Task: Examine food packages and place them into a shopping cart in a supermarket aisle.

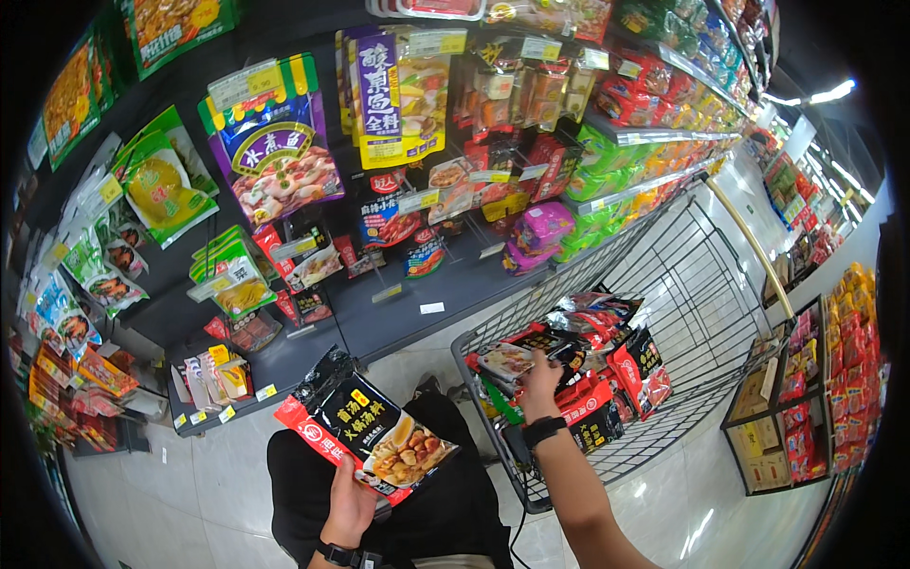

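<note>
My left hand (348, 505) grips the lower edge of a black and red hotpot soup base packet (370, 434), its front facing up over my lap. In the wire shopping cart (697, 284) to the right, my right hand (544, 384) has its fingers on another black soup base packet (505, 359) on top of the pile. The fingertips are partly hidden, but the hand appears closed on that packet's edge. Under and beside it lie several similar packets, including a red and black one (643, 373) leaning on the cart's far side and another (597, 427) near my wrist.
Ahead stands a dark shelf unit (398, 299) with seasoning packets hung on hooks, among them a purple fish seasoning packet (277, 149) and a yellow one (405, 99). Bagged noodles (661, 92) fill shelves further right. A low display rack (775, 405) stands beyond the cart. A cable (522, 512) hangs beside my right forearm.
</note>
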